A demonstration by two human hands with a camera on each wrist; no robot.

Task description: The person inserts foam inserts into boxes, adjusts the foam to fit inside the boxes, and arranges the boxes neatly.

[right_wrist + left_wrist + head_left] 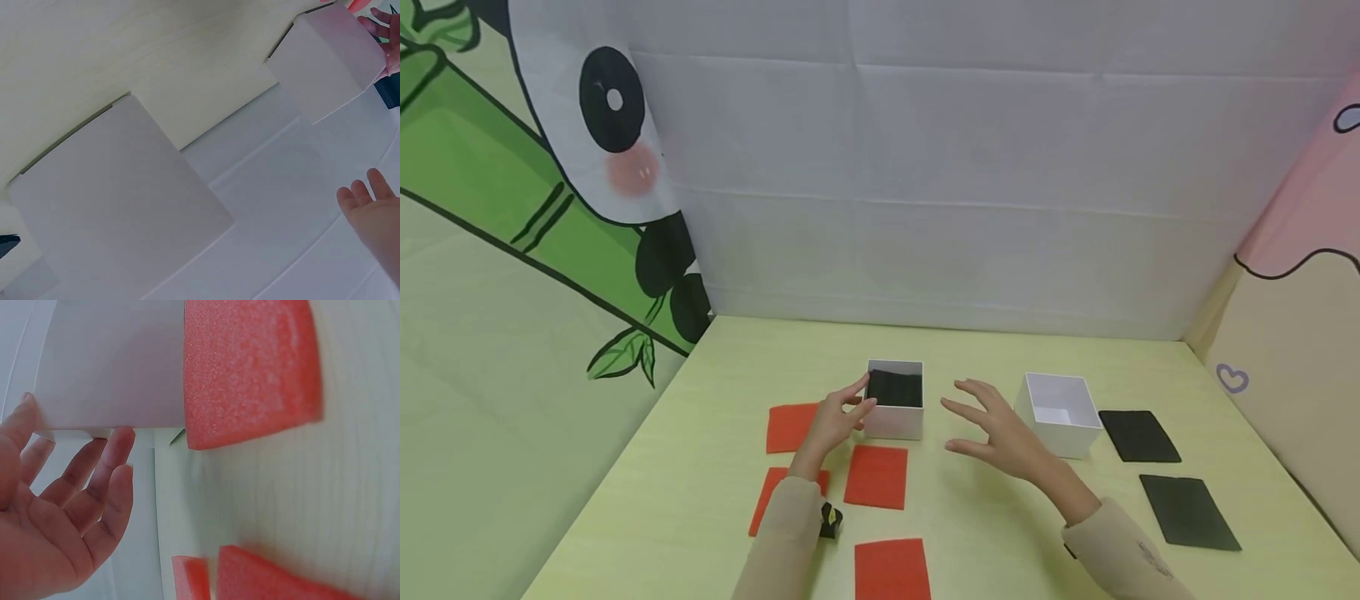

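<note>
My left hand [833, 425] touches the left side of a small white box [892, 422] with its fingertips, the fingers only loosely bent. Inside that box, near the rim, lies a black square piece [895, 388]. In the left wrist view, the fingertips of the left hand [69, 512] meet the box's edge [112, 369]. My right hand [1000, 429] hovers with spread fingers between the two boxes, holding nothing. Just right of it stands a second white box [1063, 429], its inside showing white.
Red foam squares [876, 477] lie around and below the left box, several in all. Two black squares [1140, 436] lie right of the second box. A small black item with yellow [831, 520] shows beside the left sleeve. A white cloth [925, 167] hangs behind the table.
</note>
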